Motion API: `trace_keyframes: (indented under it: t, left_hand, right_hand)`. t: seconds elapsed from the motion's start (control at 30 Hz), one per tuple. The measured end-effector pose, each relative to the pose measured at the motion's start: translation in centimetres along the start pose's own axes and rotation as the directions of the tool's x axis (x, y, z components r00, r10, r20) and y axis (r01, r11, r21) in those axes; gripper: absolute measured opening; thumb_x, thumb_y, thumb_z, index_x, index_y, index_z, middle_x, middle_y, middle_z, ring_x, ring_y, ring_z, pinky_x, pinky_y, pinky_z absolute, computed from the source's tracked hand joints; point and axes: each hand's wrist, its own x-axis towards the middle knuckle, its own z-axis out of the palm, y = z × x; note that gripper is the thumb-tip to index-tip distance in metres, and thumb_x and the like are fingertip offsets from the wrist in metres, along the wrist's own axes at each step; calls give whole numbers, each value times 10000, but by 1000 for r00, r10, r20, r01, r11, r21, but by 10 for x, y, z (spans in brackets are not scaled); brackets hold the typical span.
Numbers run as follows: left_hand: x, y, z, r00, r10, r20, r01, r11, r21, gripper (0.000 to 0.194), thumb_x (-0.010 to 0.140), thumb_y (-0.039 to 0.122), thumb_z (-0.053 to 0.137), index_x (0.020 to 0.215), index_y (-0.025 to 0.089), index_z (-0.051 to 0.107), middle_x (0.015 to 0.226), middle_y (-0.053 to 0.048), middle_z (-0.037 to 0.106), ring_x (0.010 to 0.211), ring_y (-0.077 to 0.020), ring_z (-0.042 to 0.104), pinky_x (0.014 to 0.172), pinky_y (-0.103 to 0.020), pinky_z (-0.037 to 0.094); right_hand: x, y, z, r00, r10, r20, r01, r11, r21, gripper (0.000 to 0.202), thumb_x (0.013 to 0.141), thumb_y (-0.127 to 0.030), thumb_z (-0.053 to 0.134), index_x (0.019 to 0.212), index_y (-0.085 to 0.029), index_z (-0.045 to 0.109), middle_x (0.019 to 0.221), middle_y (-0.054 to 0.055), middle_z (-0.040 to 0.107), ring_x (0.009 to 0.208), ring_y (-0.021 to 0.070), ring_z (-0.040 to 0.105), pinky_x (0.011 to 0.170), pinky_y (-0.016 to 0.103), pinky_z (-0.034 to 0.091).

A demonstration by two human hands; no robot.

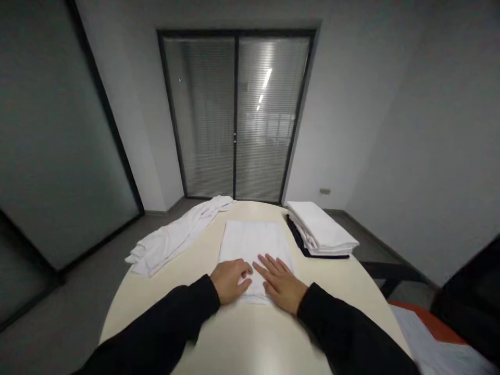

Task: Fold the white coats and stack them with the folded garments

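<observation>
In the middle of the table a white folded cloth (253,240), perhaps a garment, lies flat in a neat rectangle. My left hand (231,280) rests on its near left part, fingers bent and the thumb apart from the index finger, nothing visible between them. Beside it, my right hand (279,284) lies flat on the near right part of the same cloth with its fingers spread. Part of the cloth's near end is hidden under both hands.
A loose, crumpled white garment (175,237) lies along the table's left edge. At the right stands a stack of folded white cloths (322,229) on a black item (297,237). The round cream table (253,338) has chairs and white cloth at its lower right.
</observation>
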Motion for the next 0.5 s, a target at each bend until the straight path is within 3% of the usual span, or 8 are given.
trace_keyframes:
  t: [0.07,0.13,0.2,0.3,0.4,0.5]
  left_hand:
    - [-4,-1,6,997,63,-32,-60,995,74,398,831,274,559,1226,224,537,1280,-84,537,1185,-259,490,990,-408,414]
    - [-8,-2,13,994,104,-28,-100,986,132,552,839,283,556,1372,229,421,1480,-104,340,1361,-302,288,1086,-469,297]
    - [-12,-4,18,993,116,17,-117,977,177,648,883,340,514,1472,254,260,1560,-98,168,1423,-319,128,1122,-531,187]
    - [-18,-6,22,987,128,92,-144,971,189,700,884,474,512,1491,319,197,1577,-77,93,1432,-339,58,1120,-572,138]
    - [-22,-4,21,983,126,135,-149,974,172,703,870,498,535,1481,357,219,1574,-79,107,1427,-356,74,1110,-586,157]
    - [-26,-1,19,980,126,153,-149,977,153,714,851,513,563,1472,383,235,1574,-80,107,1417,-387,97,1089,-619,178]
  right_hand:
    - [-1,-1,0,1000,0,-16,0,1000,1,601,928,-277,352,1503,-282,175,1569,6,120,1447,232,72,1166,494,117]
    - [-2,-4,-2,1000,11,-11,-11,1000,28,606,933,-315,357,1506,-254,169,1568,16,125,1447,236,66,1168,496,102]
    - [-3,-7,-7,999,30,13,-31,997,77,626,938,-385,363,1508,-224,162,1569,27,113,1448,242,49,1171,499,76]
    - [-4,-9,-22,988,65,138,-95,970,222,662,931,-508,364,1500,-210,203,1564,42,127,1446,261,66,1168,510,70]
    - [-5,-4,-42,981,53,188,-127,906,404,600,933,-566,333,1430,-236,397,1500,58,345,1400,262,269,1156,478,183]
    - [-5,3,-52,997,70,-16,-56,900,432,537,931,-547,369,1329,-226,534,1322,94,568,1220,250,514,1070,428,358]
